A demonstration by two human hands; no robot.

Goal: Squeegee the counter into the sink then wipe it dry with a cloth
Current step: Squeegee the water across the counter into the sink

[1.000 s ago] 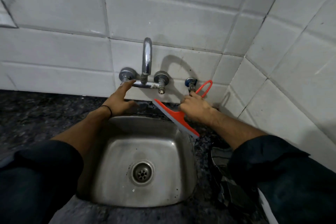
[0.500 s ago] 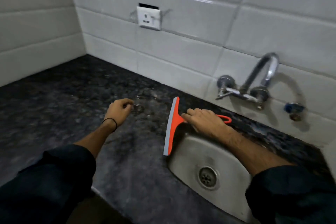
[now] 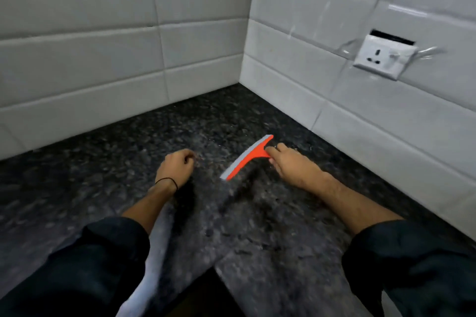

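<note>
My right hand (image 3: 292, 166) grips the handle of an orange squeegee (image 3: 246, 158) with a grey rubber blade. The blade lies slantwise on the dark speckled granite counter (image 3: 128, 162), close to the right wall. My left hand (image 3: 176, 166) hovers just left of the squeegee, fingers curled into a loose fist with nothing in it; a black band circles its wrist. The sink and the cloth are out of view.
White tiled walls meet in a corner (image 3: 244, 80) behind the counter. A white wall socket (image 3: 383, 58) sits on the right wall above the counter. The counter's front edge (image 3: 219, 270) runs near my sleeves at the bottom.
My view has swung left from the sink and tap to the counter's corner. My right hand carried the squeegee leftward across the counter; my left hand left the tap and curled shut.
</note>
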